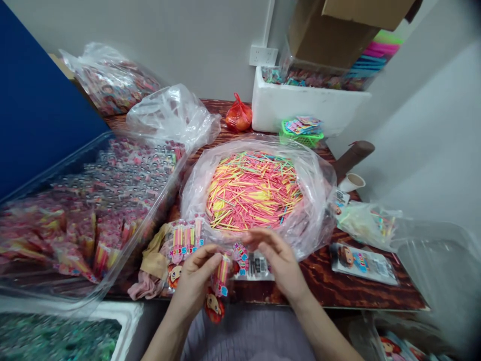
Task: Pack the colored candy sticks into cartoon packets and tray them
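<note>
My left hand (200,273) pinches a small clear packet (221,278) by its upper end. Pink and yellow sticks show inside it, and a printed cartoon head hangs at its bottom. To the right, my right hand (276,255) is raised with bent fingers apart, holding nothing that I can see. Under and between the hands lie flat printed packets (259,265) on the table edge. Beyond them a big clear bag (195,185) stands wide open, heaped with thin pink, yellow and green sticks (255,193). Several filled packets (184,238) lie left of my left hand.
A large clear tub (150,220) of filled packets fills the left side. A white foam box (308,108), green basket (302,135) and red bag (238,118) stand at the back. A paper cup (352,182), small bag (368,223) and printed packets (363,263) lie right.
</note>
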